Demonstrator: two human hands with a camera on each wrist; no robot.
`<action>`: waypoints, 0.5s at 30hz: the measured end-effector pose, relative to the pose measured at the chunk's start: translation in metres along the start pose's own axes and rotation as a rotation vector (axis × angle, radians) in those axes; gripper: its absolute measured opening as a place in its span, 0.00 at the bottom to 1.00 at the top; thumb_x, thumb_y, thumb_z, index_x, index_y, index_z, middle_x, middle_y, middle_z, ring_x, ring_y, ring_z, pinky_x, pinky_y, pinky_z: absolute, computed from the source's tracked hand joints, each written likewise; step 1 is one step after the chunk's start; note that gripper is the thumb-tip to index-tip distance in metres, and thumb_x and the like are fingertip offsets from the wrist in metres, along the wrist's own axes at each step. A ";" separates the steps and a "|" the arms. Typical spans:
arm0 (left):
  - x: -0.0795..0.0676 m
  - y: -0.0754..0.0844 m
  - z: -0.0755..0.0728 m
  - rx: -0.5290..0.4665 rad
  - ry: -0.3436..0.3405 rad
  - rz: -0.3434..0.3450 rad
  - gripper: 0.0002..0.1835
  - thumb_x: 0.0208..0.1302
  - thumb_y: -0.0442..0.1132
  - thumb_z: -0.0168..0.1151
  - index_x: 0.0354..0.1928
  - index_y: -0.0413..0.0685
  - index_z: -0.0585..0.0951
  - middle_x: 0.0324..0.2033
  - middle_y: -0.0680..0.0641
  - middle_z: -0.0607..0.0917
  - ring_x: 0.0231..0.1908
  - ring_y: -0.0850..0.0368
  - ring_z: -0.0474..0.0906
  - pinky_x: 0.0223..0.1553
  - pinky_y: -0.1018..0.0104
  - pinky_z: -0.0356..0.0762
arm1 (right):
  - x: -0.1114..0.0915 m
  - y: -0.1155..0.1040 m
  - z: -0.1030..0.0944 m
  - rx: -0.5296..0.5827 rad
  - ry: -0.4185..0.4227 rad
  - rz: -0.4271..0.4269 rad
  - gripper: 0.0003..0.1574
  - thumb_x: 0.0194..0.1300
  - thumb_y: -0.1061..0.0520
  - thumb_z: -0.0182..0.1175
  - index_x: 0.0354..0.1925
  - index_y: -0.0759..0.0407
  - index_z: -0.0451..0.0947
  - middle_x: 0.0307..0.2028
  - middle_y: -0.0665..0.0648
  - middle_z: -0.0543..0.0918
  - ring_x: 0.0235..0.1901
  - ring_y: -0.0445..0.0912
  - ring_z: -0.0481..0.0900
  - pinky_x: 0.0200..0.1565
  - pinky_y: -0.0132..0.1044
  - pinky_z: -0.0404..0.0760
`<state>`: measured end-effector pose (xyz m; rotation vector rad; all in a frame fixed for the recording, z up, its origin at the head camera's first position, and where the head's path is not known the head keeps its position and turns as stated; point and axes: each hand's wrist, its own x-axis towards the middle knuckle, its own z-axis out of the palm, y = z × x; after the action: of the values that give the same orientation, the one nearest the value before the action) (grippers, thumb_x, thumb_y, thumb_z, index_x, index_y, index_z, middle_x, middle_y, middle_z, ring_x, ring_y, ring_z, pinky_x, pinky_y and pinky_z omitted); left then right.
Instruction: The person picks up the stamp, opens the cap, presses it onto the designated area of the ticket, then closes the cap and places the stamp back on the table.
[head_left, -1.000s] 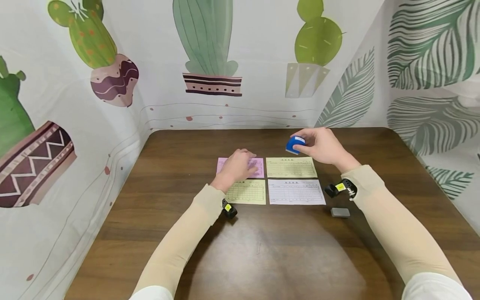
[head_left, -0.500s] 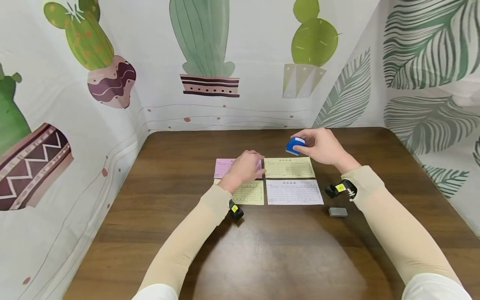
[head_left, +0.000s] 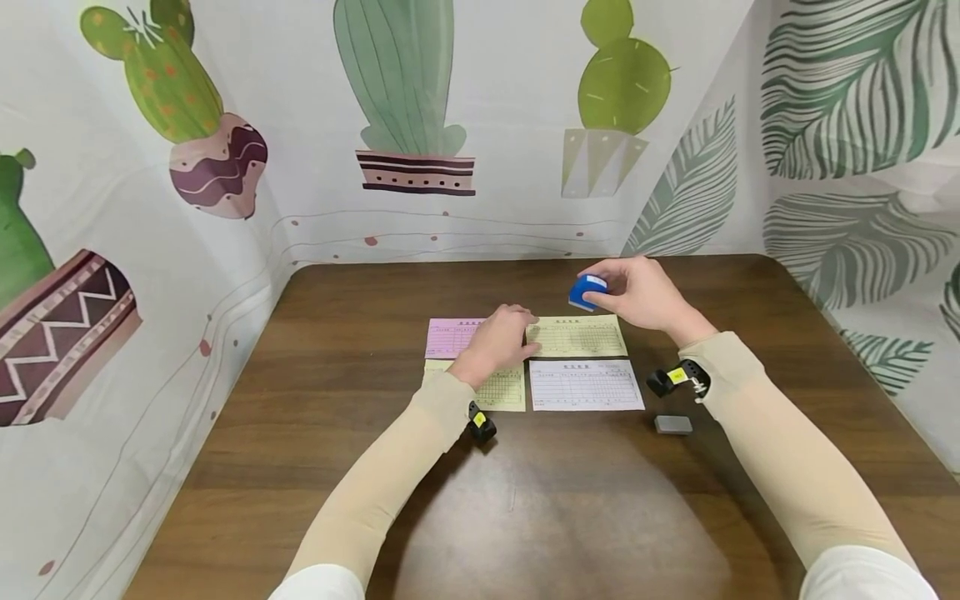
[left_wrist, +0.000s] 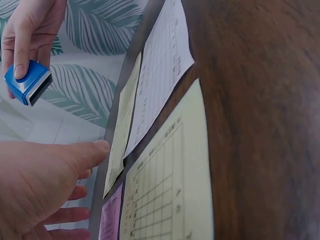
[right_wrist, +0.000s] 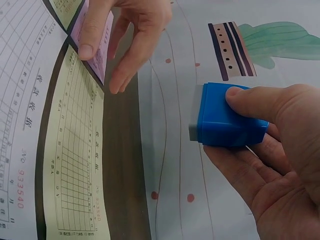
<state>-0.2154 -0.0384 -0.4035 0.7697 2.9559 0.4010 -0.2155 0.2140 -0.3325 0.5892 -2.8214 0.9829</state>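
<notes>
Left hand shifts across to the far yellow slip

Since a second ago the left hand (head_left: 495, 342) has moved rightward off the middle of the pink slip (head_left: 448, 337), and its fingertips now reach the inner edge of the far yellow slip (head_left: 581, 336). Its fingers are loose and hold nothing; I can't tell whether they touch the paper. The right hand (head_left: 648, 292) has hardly moved. It pinches the blue stamp (head_left: 587, 292) between thumb and fingers, up in the air near that slip's far edge, slightly tilted.

The stamp looks like hard plastic, so I'd expect it to be light, stiff and not easily broken, though its smooth sides could slip a little. The sides of the blue body seem the best hold, clear of the pale rim around its dark, flat face.

The slips are thin printed paper, probably limp and quick to slide or crease; I'd handle them by the edges. Nearer the person lie another yellow slip (head_left: 506, 390) and a white slip (head_left: 587, 385), both ruled in grids. A small grey block (head_left: 673, 425) sits just beyond the white one's near right corner, on the brown wood-grain table (head_left: 300, 467).
</notes>
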 end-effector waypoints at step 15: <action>0.011 0.007 0.009 0.063 -0.020 0.013 0.29 0.73 0.51 0.69 0.72 0.49 0.79 0.75 0.45 0.77 0.75 0.47 0.73 0.78 0.58 0.69 | -0.001 0.007 0.001 0.013 -0.006 -0.012 0.23 0.68 0.54 0.75 0.58 0.58 0.87 0.50 0.65 0.91 0.46 0.58 0.91 0.50 0.56 0.89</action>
<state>-0.2203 -0.0251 -0.4103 0.7944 2.9589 0.3004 -0.2175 0.2182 -0.3376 0.6104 -2.8151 1.0000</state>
